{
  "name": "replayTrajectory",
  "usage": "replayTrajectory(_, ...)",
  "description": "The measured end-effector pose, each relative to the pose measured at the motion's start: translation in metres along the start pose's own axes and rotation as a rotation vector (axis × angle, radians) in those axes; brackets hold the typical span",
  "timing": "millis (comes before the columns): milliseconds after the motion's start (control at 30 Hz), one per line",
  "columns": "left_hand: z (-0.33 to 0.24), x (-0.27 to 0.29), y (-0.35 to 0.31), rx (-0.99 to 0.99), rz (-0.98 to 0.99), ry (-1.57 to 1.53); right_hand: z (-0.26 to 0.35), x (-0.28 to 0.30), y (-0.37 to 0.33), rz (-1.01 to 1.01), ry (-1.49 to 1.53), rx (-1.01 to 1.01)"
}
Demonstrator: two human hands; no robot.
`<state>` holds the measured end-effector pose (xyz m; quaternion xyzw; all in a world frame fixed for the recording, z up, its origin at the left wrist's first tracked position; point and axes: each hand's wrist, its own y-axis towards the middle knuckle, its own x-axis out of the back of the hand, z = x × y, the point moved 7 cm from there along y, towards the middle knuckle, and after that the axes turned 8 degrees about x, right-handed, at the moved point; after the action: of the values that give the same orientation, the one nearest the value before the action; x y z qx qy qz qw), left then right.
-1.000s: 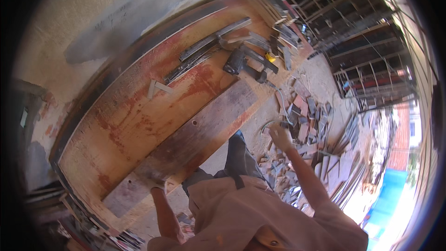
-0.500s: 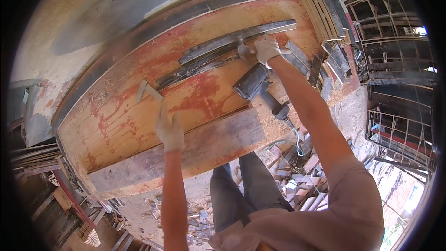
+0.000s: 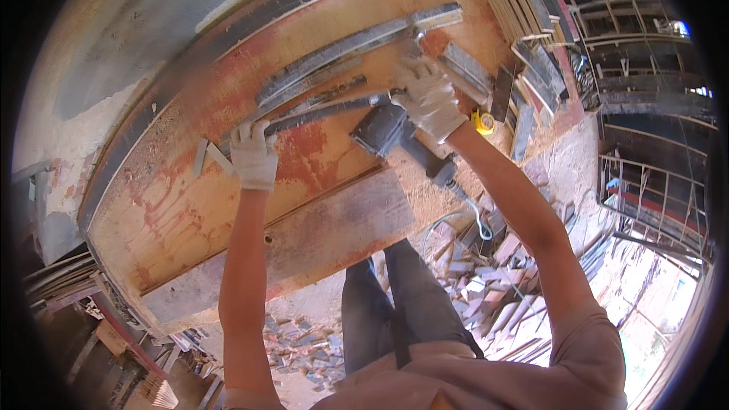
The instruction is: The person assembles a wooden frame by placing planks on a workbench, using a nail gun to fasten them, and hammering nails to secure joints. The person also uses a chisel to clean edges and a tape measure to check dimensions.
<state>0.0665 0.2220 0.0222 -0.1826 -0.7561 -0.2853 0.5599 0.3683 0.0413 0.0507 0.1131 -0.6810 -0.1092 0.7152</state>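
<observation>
Over the stained bench (image 3: 175, 220), two hands in pale gloves held a dark strip (image 3: 326, 112): the left hand (image 3: 257, 158) had its fingers curled over one end, and the right hand (image 3: 429, 99) gripped the other. A black nail gun (image 3: 402, 140) lay just beside the right hand, a yellow tape measure (image 3: 483, 122) near that wrist. A greyish plank (image 3: 338, 216) lay along the bench's near edge; scraps (image 3: 474, 273) littered the floor (image 3: 311, 305).

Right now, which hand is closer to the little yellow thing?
Right. The right hand is just left of the little yellow thing; the left hand is much farther left, at the near-left end of a dark strip.
</observation>
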Motion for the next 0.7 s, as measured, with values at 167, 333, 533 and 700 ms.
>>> replayTrajectory(167, 0.018, 0.072, -0.083, -0.073, -0.084, 0.006, 0.084, 0.018, -0.033, 0.061, 0.325, 0.042)
replayTrajectory(333, 0.052, 0.071, -0.186, -0.018, 0.183, 0.016, 0.177, 0.013, -0.064, 0.154, 0.415, 0.088)
replayTrajectory(533, 0.082, 0.064, -0.218, 0.019, 0.235, -0.051, 0.227, -0.049, -0.086, 0.258, 0.183, 0.108)
replayTrajectory(700, 0.094, 0.060, -0.220, 0.059, 0.315, -0.137, 0.234, -0.047, -0.080, 0.260, 0.218, 0.136)
